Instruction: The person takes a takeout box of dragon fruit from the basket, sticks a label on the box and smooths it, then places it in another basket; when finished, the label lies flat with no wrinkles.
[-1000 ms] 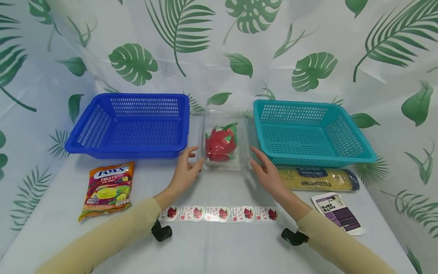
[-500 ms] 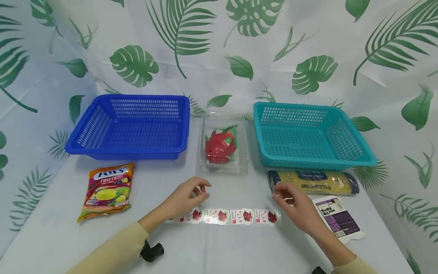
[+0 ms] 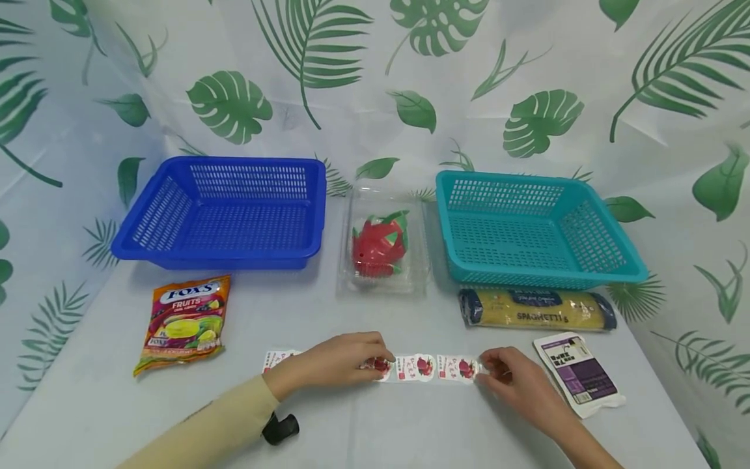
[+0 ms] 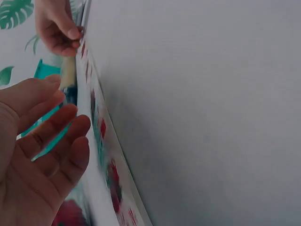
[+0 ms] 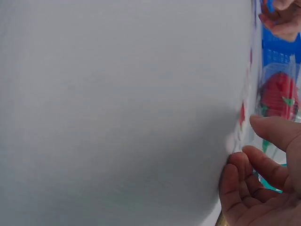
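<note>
On the white table (image 3: 410, 436), in the head view, the sticker strip (image 3: 415, 368) lay flat and roughly straight, crosswise in front of you, with red-fruit prints along it. Your left hand (image 3: 342, 361) was over its middle, hiding some of the prints; your right hand (image 3: 518, 384) was at its right end, fingertips at the edge. Beyond the strip, a clear container (image 3: 383, 286) held a red dragon fruit (image 3: 377, 249), between the blue basket (image 3: 234, 262) and the teal basket (image 3: 545, 277). The spaghetti pack (image 3: 539, 309) lay just in front of the teal basket; the purple-and-white packet (image 3: 579, 371) lay near your right hand. The candy bag (image 3: 184, 322) lay to the left, in front of the blue basket.

In the left wrist view, your left thumb and fingers were apart, loosely bent, with nothing between them. The strip ran alongside, partly blurred, towards your right hand at its far end.

In the right wrist view, your right thumb stood apart from the bent fingers, a gap showing between thumb and forefinger. The strip's end was at those fingertips; contact there could not be made out.
</note>
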Action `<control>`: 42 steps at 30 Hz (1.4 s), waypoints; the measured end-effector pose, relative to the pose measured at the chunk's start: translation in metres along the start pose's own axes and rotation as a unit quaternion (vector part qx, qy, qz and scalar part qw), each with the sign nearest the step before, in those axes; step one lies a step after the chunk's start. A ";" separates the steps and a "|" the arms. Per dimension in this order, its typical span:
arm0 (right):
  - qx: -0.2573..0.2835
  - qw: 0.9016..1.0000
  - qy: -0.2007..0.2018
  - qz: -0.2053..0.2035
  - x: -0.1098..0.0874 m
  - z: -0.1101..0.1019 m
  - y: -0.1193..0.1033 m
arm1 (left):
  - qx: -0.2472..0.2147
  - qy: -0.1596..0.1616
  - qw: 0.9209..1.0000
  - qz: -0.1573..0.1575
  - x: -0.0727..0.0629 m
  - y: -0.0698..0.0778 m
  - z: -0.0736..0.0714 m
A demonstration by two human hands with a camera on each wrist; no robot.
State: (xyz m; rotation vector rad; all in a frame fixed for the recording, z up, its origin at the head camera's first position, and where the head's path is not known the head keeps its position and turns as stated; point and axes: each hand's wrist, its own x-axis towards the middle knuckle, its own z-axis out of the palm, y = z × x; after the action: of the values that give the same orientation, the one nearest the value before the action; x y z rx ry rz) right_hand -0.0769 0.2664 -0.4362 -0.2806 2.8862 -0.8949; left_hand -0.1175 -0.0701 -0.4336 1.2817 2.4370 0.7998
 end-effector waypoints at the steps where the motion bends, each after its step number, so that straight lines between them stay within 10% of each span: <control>1: -0.003 1.000 -0.003 -0.001 0.000 0.001 0.001 | 0.003 -0.008 1.000 0.006 0.004 0.001 0.001; 8: -0.030 0.999 -0.023 0.005 0.006 0.004 0.001 | -0.016 -0.056 0.998 0.028 0.038 0.008 0.007; 18: -0.015 0.999 -0.045 0.018 0.008 0.002 -0.001 | -0.070 -0.045 0.997 -0.005 0.071 0.003 0.017; 42: -0.048 0.998 -0.045 0.013 0.012 0.006 -0.011 | -0.063 -0.009 0.992 -0.112 0.082 0.020 0.032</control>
State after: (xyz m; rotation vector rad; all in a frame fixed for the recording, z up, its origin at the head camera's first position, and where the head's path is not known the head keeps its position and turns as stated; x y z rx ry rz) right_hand -0.0864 0.2515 -0.4355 -0.2826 2.8478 -0.7206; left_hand -0.1361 0.0172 -0.4468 0.9452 2.4174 0.8600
